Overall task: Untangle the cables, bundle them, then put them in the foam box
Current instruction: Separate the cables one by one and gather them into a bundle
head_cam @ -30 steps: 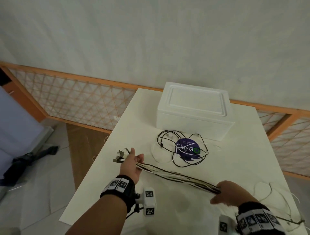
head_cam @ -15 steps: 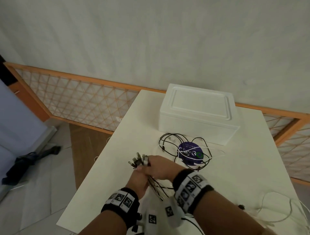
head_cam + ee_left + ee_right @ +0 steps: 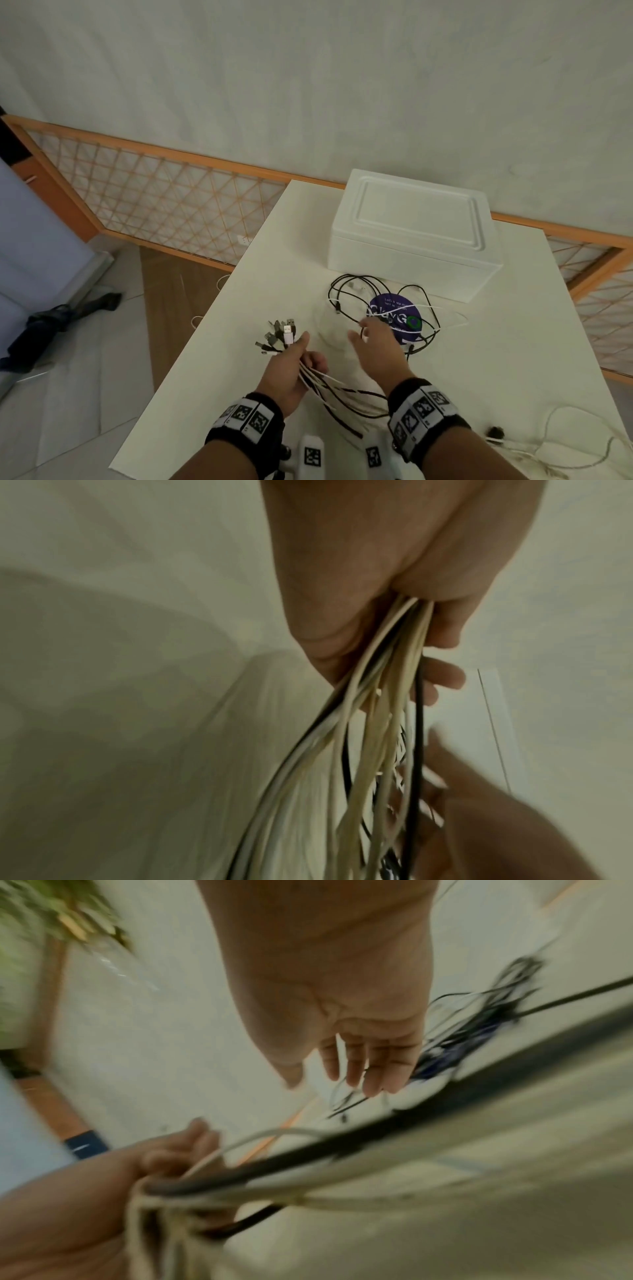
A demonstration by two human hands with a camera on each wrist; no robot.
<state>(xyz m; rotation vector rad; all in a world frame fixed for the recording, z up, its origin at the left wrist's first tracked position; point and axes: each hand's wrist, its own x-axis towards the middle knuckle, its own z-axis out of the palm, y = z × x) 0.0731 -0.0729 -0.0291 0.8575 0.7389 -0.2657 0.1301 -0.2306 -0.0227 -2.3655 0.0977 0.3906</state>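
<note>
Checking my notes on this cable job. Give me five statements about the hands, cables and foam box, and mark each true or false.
1. The left hand grips a bunch of cables. True.
2. The foam box is open. False: its lid is on.
3. The right hand holds a cable. False: it is open, reaching towards the loose cables.
4. Loose cables lie over a purple disc. True.
5. The bunch's plugs point towards the person. False: they stick out away from the person.
</note>
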